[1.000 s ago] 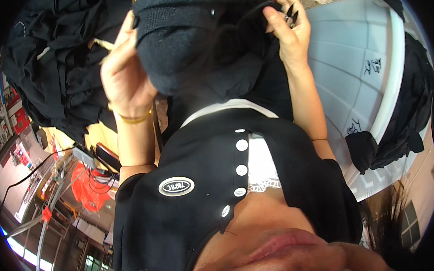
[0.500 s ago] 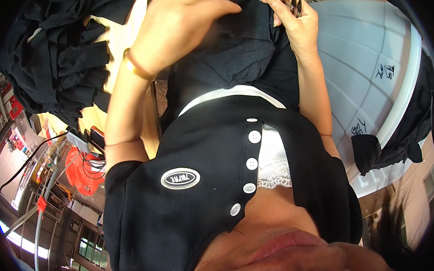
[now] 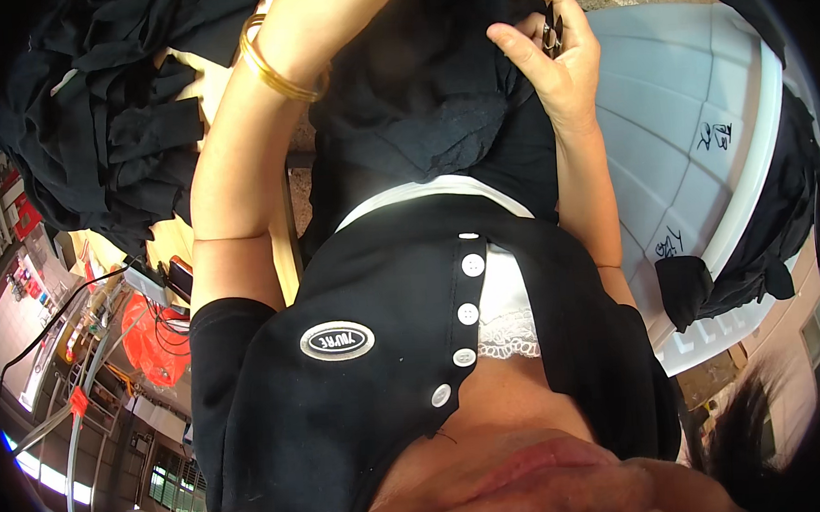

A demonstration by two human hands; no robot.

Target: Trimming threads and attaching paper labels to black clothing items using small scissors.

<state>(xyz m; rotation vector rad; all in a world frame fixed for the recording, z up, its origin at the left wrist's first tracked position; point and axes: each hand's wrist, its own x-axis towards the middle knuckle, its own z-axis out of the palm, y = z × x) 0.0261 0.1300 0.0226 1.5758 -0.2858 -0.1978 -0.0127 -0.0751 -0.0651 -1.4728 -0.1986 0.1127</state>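
Black cloth (image 3: 419, 79) over the lap (image 3: 524, 162), long axis running outward, pointed corner aimed back; left hand (image 3: 346, 9) stretched forward, grip cut off, can't tell; right hand (image 3: 562, 67) thumb spread, fingers curled round black snips (image 3: 554, 31)

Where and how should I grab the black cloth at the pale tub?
Probably pinch the loose flap hanging over the rim of the pale tub, coming from the left: that end droops free outside the rim, while the rest of the black cloth lies bunched beyond it.
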